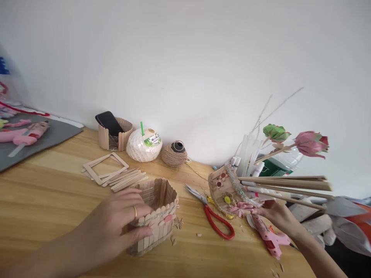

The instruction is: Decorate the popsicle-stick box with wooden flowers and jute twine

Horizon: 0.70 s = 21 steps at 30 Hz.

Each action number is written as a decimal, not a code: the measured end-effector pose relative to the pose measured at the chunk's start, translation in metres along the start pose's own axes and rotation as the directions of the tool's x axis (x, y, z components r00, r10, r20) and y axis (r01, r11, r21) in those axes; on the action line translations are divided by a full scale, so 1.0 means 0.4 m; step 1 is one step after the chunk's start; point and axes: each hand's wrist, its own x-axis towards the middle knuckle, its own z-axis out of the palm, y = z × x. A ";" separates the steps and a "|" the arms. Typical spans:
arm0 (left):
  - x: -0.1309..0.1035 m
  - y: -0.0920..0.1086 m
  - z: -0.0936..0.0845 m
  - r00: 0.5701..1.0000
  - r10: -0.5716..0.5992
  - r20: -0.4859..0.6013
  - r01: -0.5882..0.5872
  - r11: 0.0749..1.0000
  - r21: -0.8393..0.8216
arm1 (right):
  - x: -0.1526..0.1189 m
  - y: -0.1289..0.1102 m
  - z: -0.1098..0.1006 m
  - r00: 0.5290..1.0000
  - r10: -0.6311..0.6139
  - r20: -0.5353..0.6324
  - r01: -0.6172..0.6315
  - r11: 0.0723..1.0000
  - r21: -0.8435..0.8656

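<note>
My left hand, with a ring on one finger, grips the near left side of a craft-stick box on the table. Silvery trim and a pink piece decorate that box, and its inside looks empty. On the right, my right hand holds a decorated stick holder by its lower right side. The holder is tilted, its open end toward the right, with pens, wooden sticks and craft flowers poking out. Red-handled scissors lie between the two containers.
A pink glue gun lies below my right hand. Behind are a twine ball, a wrapped coconut and a stick box holding a phone. Loose sticks and square frames lie left. A grey mat bears another glue gun.
</note>
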 end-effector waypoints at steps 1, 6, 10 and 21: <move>-0.001 0.000 0.000 1.000 0.000 -0.001 0.000 1.000 -0.014 | -0.005 -0.003 -0.005 0.999 -0.001 0.039 0.001 1.000 0.015; -0.008 -0.006 0.001 1.000 0.013 -0.005 -0.013 0.996 -0.087 | -0.015 -0.009 -0.026 0.993 0.030 0.118 -0.033 0.999 0.025; -0.011 -0.011 0.004 1.000 -0.006 0.023 0.008 0.993 -0.117 | -0.011 -0.011 -0.029 0.993 0.051 0.108 -0.051 0.999 0.005; -0.019 -0.012 0.020 0.999 -0.023 -0.048 0.016 0.990 -0.140 | 0.033 -0.036 0.005 0.999 0.021 -0.027 -0.024 0.995 -0.095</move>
